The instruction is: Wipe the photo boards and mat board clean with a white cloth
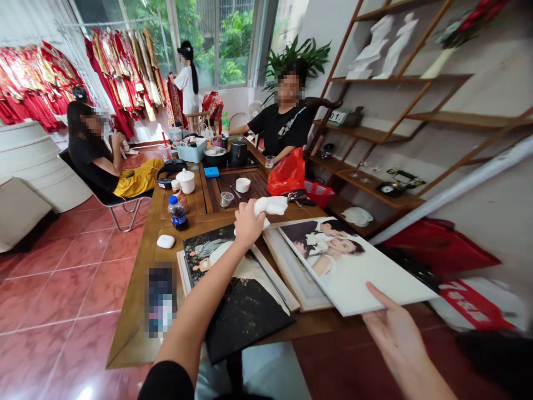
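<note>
My left hand (249,223) is closed around a bunched white cloth (271,205), held above the table's middle. Below that arm lies a dark wedding photo panel (244,303), resting on a light wooden frame. At its lower right corner, my right hand (389,319) grips a white photo panel (362,272) printed with a couple, thumb on top and the other fingers beneath. The panel is slightly tilted and overlaps another pale framed piece (306,289) on the table.
On the wooden table (137,311) stand a blue-capped bottle (177,214), a white lidded cup (186,181), a small white case (165,241), and a red plastic bag (286,173). One person (287,122) sits across, another (100,150) at left. Shelves (387,133) line the right wall.
</note>
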The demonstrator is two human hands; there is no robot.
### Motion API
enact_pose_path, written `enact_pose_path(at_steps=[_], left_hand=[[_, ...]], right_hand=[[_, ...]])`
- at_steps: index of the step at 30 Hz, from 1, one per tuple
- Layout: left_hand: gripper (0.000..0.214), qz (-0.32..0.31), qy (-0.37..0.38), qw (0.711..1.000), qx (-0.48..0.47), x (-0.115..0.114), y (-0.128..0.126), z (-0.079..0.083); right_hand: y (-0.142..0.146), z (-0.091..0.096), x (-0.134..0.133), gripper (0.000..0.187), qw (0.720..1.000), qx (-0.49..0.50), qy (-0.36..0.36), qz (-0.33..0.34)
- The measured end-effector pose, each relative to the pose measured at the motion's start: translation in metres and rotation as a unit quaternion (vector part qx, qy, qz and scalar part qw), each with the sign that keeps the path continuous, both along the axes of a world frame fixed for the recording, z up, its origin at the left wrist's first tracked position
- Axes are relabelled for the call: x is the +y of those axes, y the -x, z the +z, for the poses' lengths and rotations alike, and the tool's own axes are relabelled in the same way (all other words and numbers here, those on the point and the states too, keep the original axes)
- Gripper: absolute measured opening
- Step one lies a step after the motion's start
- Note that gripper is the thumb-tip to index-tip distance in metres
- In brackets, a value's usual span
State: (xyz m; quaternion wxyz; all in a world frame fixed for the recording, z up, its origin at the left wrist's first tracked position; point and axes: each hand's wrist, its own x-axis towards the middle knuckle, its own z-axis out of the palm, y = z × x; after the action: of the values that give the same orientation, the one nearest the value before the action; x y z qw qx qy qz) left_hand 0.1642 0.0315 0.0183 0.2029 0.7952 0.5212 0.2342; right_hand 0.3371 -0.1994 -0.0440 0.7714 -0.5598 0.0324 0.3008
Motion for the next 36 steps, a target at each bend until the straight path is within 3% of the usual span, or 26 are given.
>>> enact_pose_path(at_steps=[9, 15, 25, 31, 36], left_hand=[[0.044, -0.057, -0.002, 0.998, -0.001, -0.021, 0.003, -0.004], [0.043, -0.069, -0.020, 0.997, 0.014, -0.028, 0.001, -0.009], [0.045, -0.094, -0.051, 0.993, 0.052, -0.035, 0.000, -0.009], [0.043, -0.156, -0.093, 0.979, 0.087, -0.055, 0.010, 0.012], [0.042, -0.229, -0.180, 0.943, 0.164, -0.094, 0.054, 0.038]], right_hand=[[-0.011, -0.007, -0.003, 0.044, 0.999, -0.023, 0.027, 0.031], [-0.017, -0.006, -0.009, 0.041, 0.995, -0.030, 0.083, 0.043], [-0.017, 0.000, -0.025, 0.047, 0.971, -0.037, 0.191, 0.142], [-0.016, 0.002, -0.028, 0.048, 0.955, -0.053, 0.234, 0.176], [-0.016, -0.002, -0.044, 0.051, 0.933, -0.102, 0.250, 0.237]])
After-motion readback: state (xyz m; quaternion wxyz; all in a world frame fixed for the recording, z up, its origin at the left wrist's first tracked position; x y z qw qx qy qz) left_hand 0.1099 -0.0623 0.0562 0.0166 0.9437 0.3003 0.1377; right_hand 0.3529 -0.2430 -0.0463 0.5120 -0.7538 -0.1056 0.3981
